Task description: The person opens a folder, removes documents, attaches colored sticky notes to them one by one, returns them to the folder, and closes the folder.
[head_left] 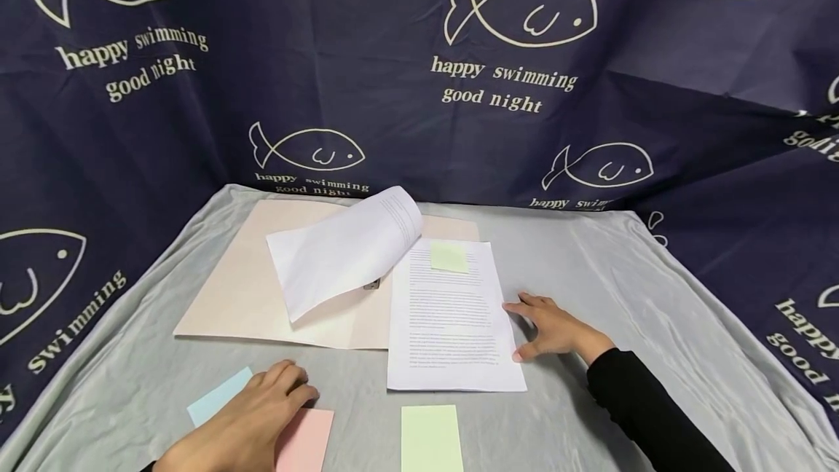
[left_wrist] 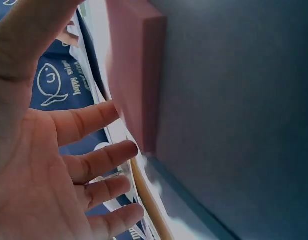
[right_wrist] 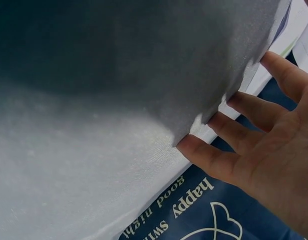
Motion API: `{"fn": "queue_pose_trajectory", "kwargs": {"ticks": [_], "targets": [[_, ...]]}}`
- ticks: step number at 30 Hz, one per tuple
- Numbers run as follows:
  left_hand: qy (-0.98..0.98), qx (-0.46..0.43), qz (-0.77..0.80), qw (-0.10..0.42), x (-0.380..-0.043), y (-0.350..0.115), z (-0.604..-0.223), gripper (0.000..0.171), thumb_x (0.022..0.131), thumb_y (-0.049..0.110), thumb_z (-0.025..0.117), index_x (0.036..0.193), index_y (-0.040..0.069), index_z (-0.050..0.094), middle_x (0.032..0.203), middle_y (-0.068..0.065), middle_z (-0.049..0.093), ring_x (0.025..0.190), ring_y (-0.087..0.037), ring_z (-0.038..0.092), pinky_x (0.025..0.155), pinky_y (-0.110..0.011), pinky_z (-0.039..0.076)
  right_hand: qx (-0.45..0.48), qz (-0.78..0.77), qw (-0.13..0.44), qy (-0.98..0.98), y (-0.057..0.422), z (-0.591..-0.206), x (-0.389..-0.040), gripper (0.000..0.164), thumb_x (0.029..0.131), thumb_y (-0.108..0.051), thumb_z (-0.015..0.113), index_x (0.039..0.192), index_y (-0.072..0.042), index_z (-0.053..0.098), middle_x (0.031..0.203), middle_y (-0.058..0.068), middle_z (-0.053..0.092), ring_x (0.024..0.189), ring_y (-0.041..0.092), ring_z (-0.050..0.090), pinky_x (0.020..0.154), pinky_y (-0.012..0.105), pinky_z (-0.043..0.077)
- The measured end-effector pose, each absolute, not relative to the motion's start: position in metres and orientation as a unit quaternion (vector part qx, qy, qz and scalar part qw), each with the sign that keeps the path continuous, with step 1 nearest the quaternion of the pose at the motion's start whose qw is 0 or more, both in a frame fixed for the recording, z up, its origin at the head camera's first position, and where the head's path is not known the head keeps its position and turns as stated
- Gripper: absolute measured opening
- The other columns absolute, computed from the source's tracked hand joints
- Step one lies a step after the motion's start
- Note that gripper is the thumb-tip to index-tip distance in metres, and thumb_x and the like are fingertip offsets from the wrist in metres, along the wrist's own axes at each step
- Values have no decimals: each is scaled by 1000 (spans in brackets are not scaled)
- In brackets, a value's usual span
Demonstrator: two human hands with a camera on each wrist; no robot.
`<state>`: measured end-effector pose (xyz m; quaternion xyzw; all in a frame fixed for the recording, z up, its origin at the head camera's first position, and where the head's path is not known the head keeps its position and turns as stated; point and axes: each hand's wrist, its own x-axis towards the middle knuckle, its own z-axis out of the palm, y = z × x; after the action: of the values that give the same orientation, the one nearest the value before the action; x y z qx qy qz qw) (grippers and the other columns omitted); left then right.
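Note:
My left hand (head_left: 252, 417) is over a pink sticky note pad (head_left: 306, 437), its fingers spread and loosely bent. In the left wrist view the pink pad (left_wrist: 138, 75) stands thick beside the fingers; whether a fingertip presses on it I cannot tell. A blue sticky note pad (head_left: 219, 393) lies partly hidden by that hand. The right hand (head_left: 553, 326) rests with fingertips on the cloth at the right edge of a printed sheet (head_left: 452, 333). A light green sticky note (head_left: 448, 256) sits near that sheet's top. In the right wrist view the fingers are apart and grip nothing.
An open cream folder (head_left: 242, 290) lies at the back left, with a curled printed page (head_left: 347, 246) rising from it and a small metal clip (head_left: 372, 284). A light green pad (head_left: 431, 437) lies at the front. Dark blue fish-print fabric (head_left: 393, 79) hangs behind the grey cloth.

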<state>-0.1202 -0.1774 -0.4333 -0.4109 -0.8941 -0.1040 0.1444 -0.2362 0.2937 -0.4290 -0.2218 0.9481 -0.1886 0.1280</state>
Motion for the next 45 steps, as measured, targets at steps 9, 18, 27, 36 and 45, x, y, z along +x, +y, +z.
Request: {"fn": "queue_pose_trajectory", "kwargs": {"ticks": [9, 18, 27, 36, 45], "targets": [[-892, -408, -116, 157, -117, -171, -430, 70, 48, 86, 60, 81, 25, 51, 79, 17, 31, 75, -4, 28, 66, -25, 22, -230, -183, 124, 948, 295, -429, -236, 94, 62, -48, 81, 136, -3, 46, 140, 33, 27, 123, 53, 26, 88, 64, 31], [-897, -403, -120, 132, -116, -172, -430, 70, 50, 86, 58, 83, 25, 52, 78, 20, 32, 75, -3, 29, 65, -24, 23, -223, -185, 127, 949, 294, -427, -234, 93, 61, -46, 82, 136, -2, 46, 140, 33, 27, 123, 52, 25, 88, 64, 31], [-914, -390, -103, 50, -123, -166, -416, 72, 45, 79, 69, 87, 23, 52, 82, 16, 38, 76, -7, 36, 63, -29, 28, -216, -185, 127, 950, 294, -429, -234, 93, 61, -47, 82, 136, -4, 46, 141, 32, 27, 125, 51, 25, 88, 65, 30], [-911, -396, -105, 50, -150, -137, -383, 72, 30, 47, 83, 90, 19, 53, 82, 13, 39, 74, -9, 42, 62, -30, 32, -214, -189, 129, 950, 293, -429, -235, 93, 61, -45, 82, 136, -5, 46, 142, 32, 26, 125, 51, 24, 88, 66, 29], [-898, -419, -135, 23, -177, -96, -377, 69, 40, 45, 82, 97, 16, 57, 85, 10, 41, 69, -6, 41, 58, -24, 36, -211, -159, 118, 957, 286, -423, -233, 91, 61, -44, 81, 136, -6, 47, 140, 31, 29, 125, 52, 26, 85, 75, 19]]}}
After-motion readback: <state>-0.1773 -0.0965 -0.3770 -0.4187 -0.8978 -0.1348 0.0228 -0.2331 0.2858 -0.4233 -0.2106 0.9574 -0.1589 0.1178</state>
